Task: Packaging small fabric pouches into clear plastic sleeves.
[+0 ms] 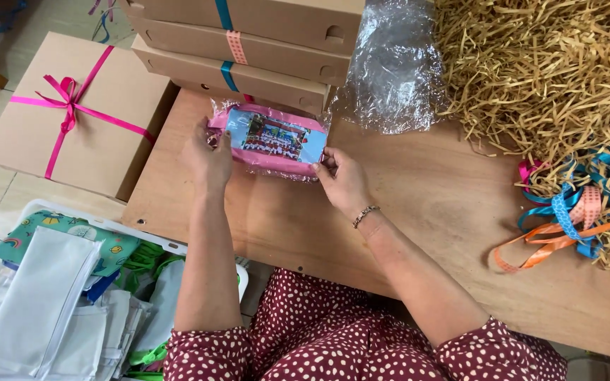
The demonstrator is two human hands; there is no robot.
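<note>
On the plain wooden table (418, 212), at 12 o'clock before the person, lies a flat pink packet in clear crinkly film (271, 141). The left hand (208, 161) and right hand (342, 180) pinch its short ends. It looks light, soft, slippery; the ends seem the best hold.

A wooden table (418, 212) is carrying the things. A stack of flat cardboard boxes (248, 49) with ribbons is lying at its far edge — beside it crumpled clear plastic (393, 70). A heap of straw-coloured paper shreds (545, 70) is filling the right corner, and loose ribbons (573, 219) — orange, blue, pink — are lying just below it.
</note>
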